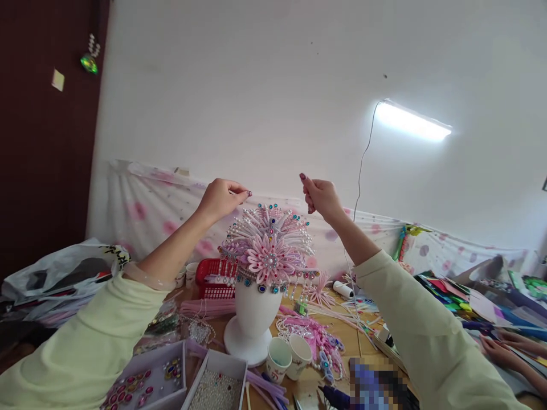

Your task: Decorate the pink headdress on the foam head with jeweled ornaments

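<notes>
A pink flower headdress (269,250) with pearl strands and coloured gems sits on a white foam head stand (253,319) in the middle of the table. Both my hands are raised just above it. My left hand (222,198) is pinched shut, fingertips pointing right. My right hand (321,196) is closed in a loose fist with the forefinger up. What they pinch is too thin to see; possibly a fine thread runs between them. Both arms wear pale yellow sleeves, and a bangle (147,276) is on my left wrist.
Two paper cups (288,356) stand before the stand, with trays of gems (145,384) and pearls (216,390) at front left. A red basket (213,279) sits behind. Pink trims litter the wooden table (354,341). Another person's hand (504,347) rests at right by coloured sheets.
</notes>
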